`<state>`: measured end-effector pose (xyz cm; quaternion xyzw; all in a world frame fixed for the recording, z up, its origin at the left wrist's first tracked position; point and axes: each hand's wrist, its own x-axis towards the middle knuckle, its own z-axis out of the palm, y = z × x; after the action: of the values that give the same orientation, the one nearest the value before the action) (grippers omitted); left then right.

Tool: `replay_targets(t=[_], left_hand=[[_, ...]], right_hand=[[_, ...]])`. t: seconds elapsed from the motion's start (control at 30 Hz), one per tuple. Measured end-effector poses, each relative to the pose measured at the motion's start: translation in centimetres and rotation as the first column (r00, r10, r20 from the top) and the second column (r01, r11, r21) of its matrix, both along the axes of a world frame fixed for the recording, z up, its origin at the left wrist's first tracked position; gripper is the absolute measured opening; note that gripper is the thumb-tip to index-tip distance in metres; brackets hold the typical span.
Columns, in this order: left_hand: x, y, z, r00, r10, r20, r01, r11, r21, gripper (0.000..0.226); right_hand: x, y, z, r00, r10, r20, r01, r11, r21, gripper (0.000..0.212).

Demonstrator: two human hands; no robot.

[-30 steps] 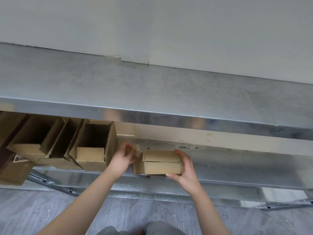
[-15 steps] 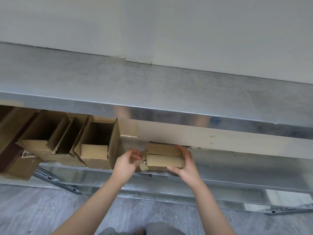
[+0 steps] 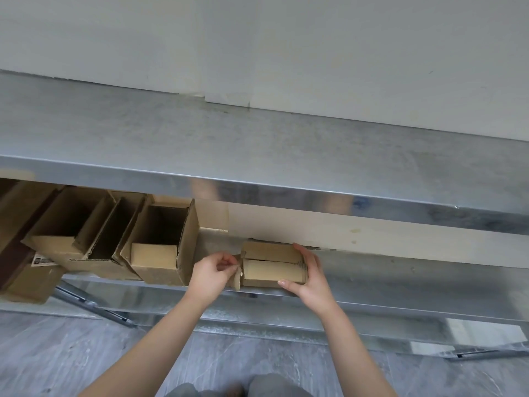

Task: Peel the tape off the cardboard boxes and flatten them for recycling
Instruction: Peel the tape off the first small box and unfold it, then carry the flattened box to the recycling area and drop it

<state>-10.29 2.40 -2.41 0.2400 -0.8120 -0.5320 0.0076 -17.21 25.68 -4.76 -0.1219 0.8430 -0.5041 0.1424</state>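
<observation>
A small cardboard box (image 3: pixel 272 267) is lying on its side on the lower metal shelf (image 3: pixel 400 282), close to the shelf's front edge, with its two closed flaps meeting in a seam that is facing the camera. The right hand (image 3: pixel 307 279) is gripping the box's right end, thumb lying along the lower front edge and fingers curling over the top corner. The left hand (image 3: pixel 210 275) is bunching its fingertips at the box's left end, pinching a tan strip (image 3: pixel 237 279) that is hanging off that end; whether it is tape or a bit of flap cannot be told. Just beside the left hand, an open cardboard box (image 3: pixel 163 247) is sitting on the same shelf, and more open boxes (image 3: pixel 71 233) are standing farther left. The steel tabletop (image 3: pixel 257 144) is overhanging all of this, meeting a pale wall (image 3: pixel 257 38) behind, and grey flooring (image 3: pixel 57 353) is showing below the forearms.
</observation>
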Motion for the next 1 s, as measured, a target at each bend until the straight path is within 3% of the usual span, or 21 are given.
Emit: replay_targets(t=[0.17, 0.23, 0.33, 0.47, 0.53, 0.6, 0.73, 0.83, 0.9, 1.0], left_hand=[[0.2, -0.3, 0.2, 1.000, 0.003, 0.031, -0.010, 0.975, 0.222, 0.030], [0.1, -0.3, 0.2, 1.000, 0.002, 0.030, -0.008, 0.976, 0.219, 0.034], [0.0, -0.4, 0.2, 0.998, -0.036, 0.048, 0.031, 0.994, 0.108, 0.020], [-0.1, -0.3, -0.2, 0.982, -0.121, 0.148, 0.143, 0.979, -0.148, 0.028], [-0.2, -0.2, -0.4, 0.988, -0.106, 0.111, 0.126, 0.973, -0.191, 0.035], [-0.2, -0.1, -0.4, 0.993, -0.109, 0.039, 0.112, 0.989, -0.094, 0.035], [0.0, 0.5, -0.2, 0.975, -0.220, 0.010, 0.214, 0.956, 0.201, 0.062], [0.0, 0.8, -0.7, 0.997, -0.068, -0.039, 0.078, 0.931, 0.358, 0.031], [-0.2, 0.8, -0.8, 0.998, 0.050, -0.039, -0.031, 0.925, 0.378, 0.015], [-0.4, 0.6, -1.0, 0.997, 0.069, -0.033, -0.052, 0.930, 0.364, 0.021]], right_hand=[[-0.1, 0.0, -0.1, 1.000, 0.003, -0.010, -0.003, 1.000, 0.000, 0.084], [0.0, 0.0, 0.0, 1.000, 0.010, -0.005, -0.010, 1.000, 0.003, 0.084], [0.0, 0.0, 0.3, 1.000, 0.023, -0.002, -0.023, 1.000, 0.000, 0.084], [0.2, 0.0, 0.6, 1.000, 0.022, 0.020, -0.022, 1.000, -0.009, 0.084], [0.3, 0.0, 0.7, 1.000, 0.019, 0.024, -0.019, 1.000, -0.013, 0.084], [0.3, 0.0, 0.7, 1.000, 0.019, 0.018, -0.018, 1.000, -0.016, 0.084], [0.4, 0.1, 0.7, 1.000, 0.020, 0.022, -0.020, 1.000, -0.025, 0.091], [0.6, 0.5, 0.7, 0.990, 0.036, 0.133, -0.019, 0.991, -0.129, 0.101], [0.8, 0.8, 0.8, 0.957, 0.023, 0.291, 0.055, 0.964, -0.258, 0.080], [0.9, 1.0, 0.7, 0.899, -0.001, 0.438, 0.169, 0.923, -0.345, 0.040]])
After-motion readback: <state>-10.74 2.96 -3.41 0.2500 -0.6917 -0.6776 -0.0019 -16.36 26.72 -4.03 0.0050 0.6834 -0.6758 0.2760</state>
